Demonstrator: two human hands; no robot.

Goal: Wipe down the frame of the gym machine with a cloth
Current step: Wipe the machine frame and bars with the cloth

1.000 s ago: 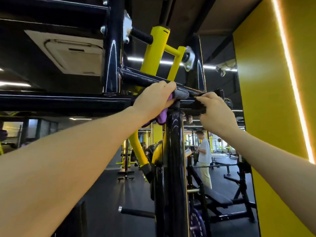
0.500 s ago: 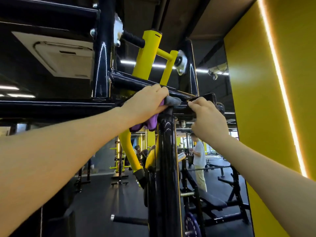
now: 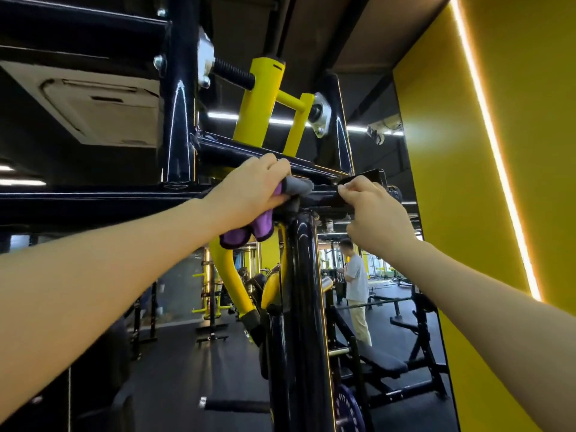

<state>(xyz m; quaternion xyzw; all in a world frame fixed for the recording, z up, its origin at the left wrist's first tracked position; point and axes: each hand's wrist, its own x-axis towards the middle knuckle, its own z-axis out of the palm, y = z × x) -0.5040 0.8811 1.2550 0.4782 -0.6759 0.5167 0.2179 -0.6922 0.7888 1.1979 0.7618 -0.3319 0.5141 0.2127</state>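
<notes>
head view, looking up along a black gym machine frame (image 3: 299, 307). the left hand (image 3: 252, 190) has its fingers curled over a bunched cloth (image 3: 297, 187), grey on the side pressed to the metal and purple where its loose end hangs below the palm. the cloth sits at the top of the frame's central upright post, at the joint where that post meets the horizontal crossbar (image 3: 93, 198) running off to the left edge of the view. the right hand (image 3: 371, 210) grips the short black end of the crossbar just right of the same joint, fingers wrapped over its upper edge and thumb underneath; the two hands are near each other but apart. above the crossbar a yellow pivot arm (image 3: 261, 104) rises between two black uprights, held by a threaded rod and a silver bearing plate (image 3: 321, 115). a curved yellow lever (image 3: 232, 282) descends below the left hand, beside the post. in the background stand a person in a grey shirt (image 3: 355, 275), a black bench (image 3: 380, 360) and a dark rubber floor (image 3: 187, 369). a yellow wall (image 3: 514, 151) with a lit strip fills the right side.
</notes>
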